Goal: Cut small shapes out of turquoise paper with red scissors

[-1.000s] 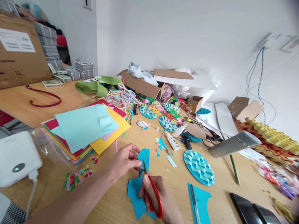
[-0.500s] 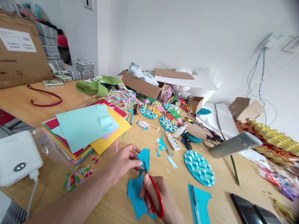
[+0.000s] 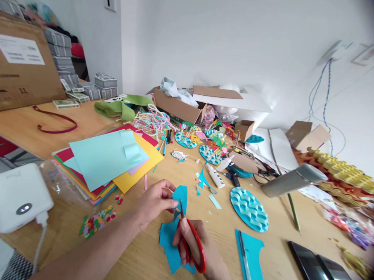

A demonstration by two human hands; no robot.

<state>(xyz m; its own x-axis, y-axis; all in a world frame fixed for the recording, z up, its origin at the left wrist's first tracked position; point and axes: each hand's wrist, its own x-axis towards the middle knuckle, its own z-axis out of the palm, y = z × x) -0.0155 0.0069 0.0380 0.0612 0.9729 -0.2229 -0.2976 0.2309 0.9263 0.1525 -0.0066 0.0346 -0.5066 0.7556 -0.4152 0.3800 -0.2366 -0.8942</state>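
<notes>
Between the thumb and fingers of my left hand (image 3: pixel 159 200) is a small piece of blue paper (image 3: pixel 181 194), held above the table. My right hand (image 3: pixel 197 245) grips red-handled scissors (image 3: pixel 202 249), their blades reaching up to the lower part of that piece. A small cut flap hangs beside the blades. Under the scissors lie jagged blue paper offcuts (image 3: pixel 170 242), partly covered by my right hand. To the right, a larger blue sheet (image 3: pixel 256 258) has a silver pen-like stick (image 3: pixel 245 260) resting on it.
Coloured paper sheets (image 3: pixel 96 152) are stacked at left, near a white power bank (image 3: pixel 20 198) and paper dots (image 3: pixel 98 223). A wavy blue oval (image 3: pixel 249 208), a glue bottle (image 3: pixel 215 176), a grey tumbler (image 3: pixel 293 180) and dark phones (image 3: pixel 311 265) lie at right. Cardboard boxes (image 3: pixel 179 108) stand behind.
The fingers of my right hand have spread the scissor handles slightly, the lower loop shifting left. My left hand and the blue piece stay nearly still.
</notes>
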